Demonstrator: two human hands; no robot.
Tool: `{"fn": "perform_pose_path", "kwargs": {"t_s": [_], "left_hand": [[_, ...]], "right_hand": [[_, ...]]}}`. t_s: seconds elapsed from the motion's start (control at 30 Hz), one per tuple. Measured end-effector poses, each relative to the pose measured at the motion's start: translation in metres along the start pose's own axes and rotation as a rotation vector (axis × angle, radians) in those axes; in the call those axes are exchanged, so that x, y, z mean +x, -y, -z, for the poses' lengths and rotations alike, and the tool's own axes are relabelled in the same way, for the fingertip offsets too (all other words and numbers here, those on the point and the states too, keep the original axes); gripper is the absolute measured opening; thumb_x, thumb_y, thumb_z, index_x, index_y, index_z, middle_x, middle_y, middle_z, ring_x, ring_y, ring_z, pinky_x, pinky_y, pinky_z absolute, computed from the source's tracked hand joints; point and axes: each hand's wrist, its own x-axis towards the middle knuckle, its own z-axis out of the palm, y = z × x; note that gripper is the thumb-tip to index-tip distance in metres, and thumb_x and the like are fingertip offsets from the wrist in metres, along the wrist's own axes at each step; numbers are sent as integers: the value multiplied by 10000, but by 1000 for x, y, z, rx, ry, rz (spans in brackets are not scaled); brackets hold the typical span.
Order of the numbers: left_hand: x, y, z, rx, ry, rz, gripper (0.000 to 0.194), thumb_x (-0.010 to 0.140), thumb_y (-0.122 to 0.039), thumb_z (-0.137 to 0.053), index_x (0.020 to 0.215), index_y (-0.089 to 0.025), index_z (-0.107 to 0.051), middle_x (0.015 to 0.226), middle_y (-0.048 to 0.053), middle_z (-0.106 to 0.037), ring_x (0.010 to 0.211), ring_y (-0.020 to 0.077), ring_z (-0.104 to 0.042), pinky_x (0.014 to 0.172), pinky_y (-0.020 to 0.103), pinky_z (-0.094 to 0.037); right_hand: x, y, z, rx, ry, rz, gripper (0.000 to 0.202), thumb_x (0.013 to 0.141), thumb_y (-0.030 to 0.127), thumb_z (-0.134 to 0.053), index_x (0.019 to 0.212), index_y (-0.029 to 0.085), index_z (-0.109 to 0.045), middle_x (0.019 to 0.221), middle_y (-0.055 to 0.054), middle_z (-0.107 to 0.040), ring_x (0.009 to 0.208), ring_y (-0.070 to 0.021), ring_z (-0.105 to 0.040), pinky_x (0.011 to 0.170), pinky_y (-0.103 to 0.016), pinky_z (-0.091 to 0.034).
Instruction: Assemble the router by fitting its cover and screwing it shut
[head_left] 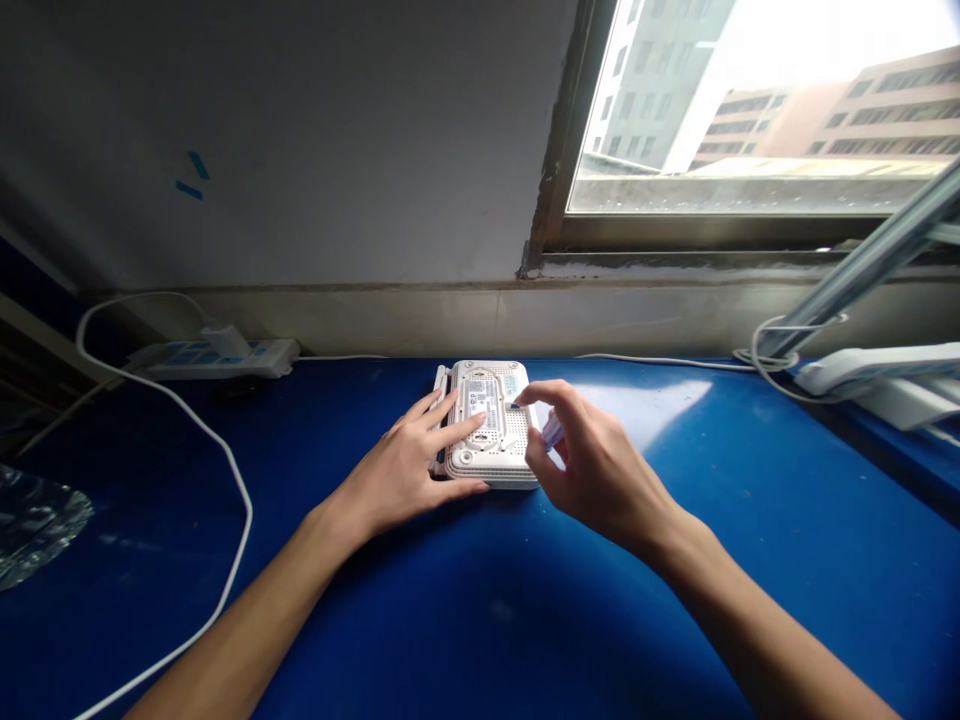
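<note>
Forearms (259,610) flank the blue table (465,620); left hand (409,455) lies unclasped on a router (517,460), right hand (592,455) pinches a purplish object (553,430); white cable (241,490) nearby.

Daylight falls through a window (757,120) facing pale buildings (900,115), beside a wall (337,130) bearing 2 bits of blue tape (198,165). On the blue table (480,620), at left, 1 charger (225,342) sits in a power strip (274,358); a white cable (249,510) curves toward the viewer past clear plastic (45,520). At right, a cord (660,360) loops at the foot of a slanted metal pole (870,255).
</note>
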Motion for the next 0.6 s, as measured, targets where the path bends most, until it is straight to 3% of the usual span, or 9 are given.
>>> {"fn": "perform_pose_path", "kwargs": {"t_s": [0.1, 0.27, 0.43, 0.6], "left_hand": [[0, 0, 0, -5, -2, 2, 845, 826, -741, -725, 1552, -353, -533, 1718, 71, -322, 1600, 418, -230, 1261, 628, -319], [0, 1, 0, -9, 4, 5, 849, 824, -754, -715, 1554, -361, -528, 1721, 69, -316, 1602, 415, -226, 1262, 633, -311], [0, 2, -1, -26, -13, -8, 826, 825, -703, -758, 1541, -351, -545, 1710, 76, -344, 1593, 427, -249, 1253, 644, -328], [-1, 2, -1, -23, -7, -4, 830, 828, -719, -741, 1546, -356, -537, 1717, 71, -329, 1597, 424, -238, 1253, 646, -326]], "right_hand": [[0, 2, 1, 28, 17, -20, 401, 880, 88, -571, 1260, 188, -491, 1132, -125, -693, 679, -158, -601, 603, -293, -480], [0, 1, 0, 8, -29, -21, 171, 980, 159, -571, 1136, 218, -535, 1004, -64, -703, 544, -107, -515, 522, -262, -413], [1, 3, 4, 14, 16, 6, 395, 898, 89, -530, 1275, 201, -487, 1110, -117, -681, 690, -170, -604, 617, -310, -491], [1, 1, 2, -42, -29, -5, 197, 976, 154, -563, 1163, 215, -542, 1015, -71, -712, 543, -120, -521, 534, -280, -434]]}}
